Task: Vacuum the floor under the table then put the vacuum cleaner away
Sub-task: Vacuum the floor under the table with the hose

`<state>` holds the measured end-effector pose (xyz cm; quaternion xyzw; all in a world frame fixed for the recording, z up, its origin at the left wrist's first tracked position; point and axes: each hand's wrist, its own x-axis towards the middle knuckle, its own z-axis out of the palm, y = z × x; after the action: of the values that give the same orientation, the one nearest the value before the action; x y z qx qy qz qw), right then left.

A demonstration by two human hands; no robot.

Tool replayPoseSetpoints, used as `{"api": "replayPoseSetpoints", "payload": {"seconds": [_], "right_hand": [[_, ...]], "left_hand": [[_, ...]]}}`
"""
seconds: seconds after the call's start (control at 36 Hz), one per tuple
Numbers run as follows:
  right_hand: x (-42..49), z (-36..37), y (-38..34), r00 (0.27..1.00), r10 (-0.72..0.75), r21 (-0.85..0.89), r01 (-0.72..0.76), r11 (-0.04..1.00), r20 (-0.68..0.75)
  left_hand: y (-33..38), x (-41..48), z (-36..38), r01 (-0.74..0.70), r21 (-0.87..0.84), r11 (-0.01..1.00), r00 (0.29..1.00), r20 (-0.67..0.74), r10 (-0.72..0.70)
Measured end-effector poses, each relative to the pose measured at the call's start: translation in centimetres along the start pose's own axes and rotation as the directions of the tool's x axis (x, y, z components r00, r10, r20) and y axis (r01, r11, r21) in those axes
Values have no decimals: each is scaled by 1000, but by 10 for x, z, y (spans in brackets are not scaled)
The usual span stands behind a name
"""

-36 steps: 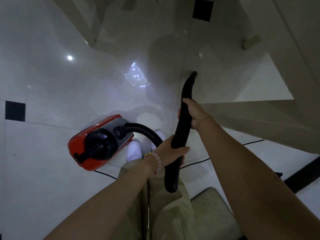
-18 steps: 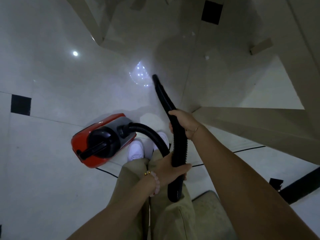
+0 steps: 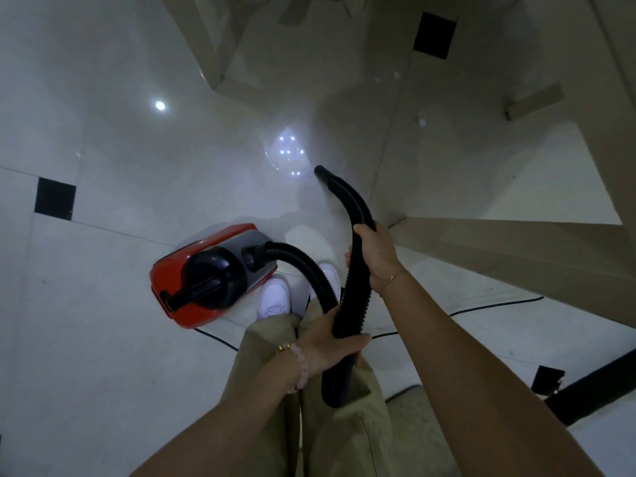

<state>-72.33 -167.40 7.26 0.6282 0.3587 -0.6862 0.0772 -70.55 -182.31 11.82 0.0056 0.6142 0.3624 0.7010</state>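
The black ribbed hose (image 3: 359, 208) of the red canister vacuum cleaner (image 3: 206, 273), which is stood at the feet, has been swung left over the glossy pale tiled floor (image 3: 103, 373) — its nozzle (image 3: 319, 170), a second ago closer to the beige frame of the bench (image 3: 481, 242), is now aimed beside the reflected lights (image 3: 289, 153). Sweeping is judged under way, stowing not begun. Both grips are clamped round the hose — right hand (image 3: 377, 253) forward, left hand (image 3: 330, 342) at the bend.

Probably a home: glossy white floor tiles (image 3: 103, 356) with small black square insets (image 3: 55, 198), beige wooden table frame (image 3: 499, 249), red canister vacuum cleaner (image 3: 213, 275).
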Motion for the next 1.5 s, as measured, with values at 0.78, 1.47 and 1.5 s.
{"api": "replayPoseSetpoints", "payload": {"seconds": [0.78, 1.47, 1.5], "right_hand": [[-6, 5, 0, 980, 5, -111, 17, 994, 198], [9, 10, -1, 981, 62, -137, -37, 990, 184], [8, 11, 0, 978, 67, -158, -35, 987, 200]], "left_hand": [[-14, 0, 10, -27, -45, 999, 998, -58, 24], [-2, 1, 1, 17, -80, 997, 1000, -23, -19], [-4, 0, 3, 14, -109, 994, 1000, -20, -16]]}}
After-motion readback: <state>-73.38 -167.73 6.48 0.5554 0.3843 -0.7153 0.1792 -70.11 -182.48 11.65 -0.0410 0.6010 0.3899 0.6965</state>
